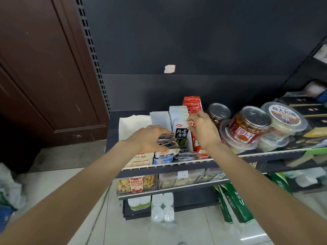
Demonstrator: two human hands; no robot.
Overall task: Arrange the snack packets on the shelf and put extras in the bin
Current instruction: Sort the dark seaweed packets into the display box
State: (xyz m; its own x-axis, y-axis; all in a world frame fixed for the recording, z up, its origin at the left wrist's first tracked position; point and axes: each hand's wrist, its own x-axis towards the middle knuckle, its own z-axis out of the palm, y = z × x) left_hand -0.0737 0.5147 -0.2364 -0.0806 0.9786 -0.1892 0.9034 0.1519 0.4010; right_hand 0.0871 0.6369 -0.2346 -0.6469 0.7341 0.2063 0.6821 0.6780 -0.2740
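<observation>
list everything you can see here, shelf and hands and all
top shelf: one, dark with a white front rail, centre
seaweed packets: a row, black and white, upright on the top shelf
red packets: a row, right of the seaweed packets
jars: two, clear with metal lids, right
biscuit box: one, clear, lower shelf
brown door: one, left
left hand: grips a fan of small packets
right hand: pinches a packet's top

The left hand (150, 138) covers the near ends of the fanned packets (167, 141) on the shelf (166, 166). Beside these packets, the right hand (203, 129) hides part of the red packs (192, 105). Items far right of them blur.
</observation>
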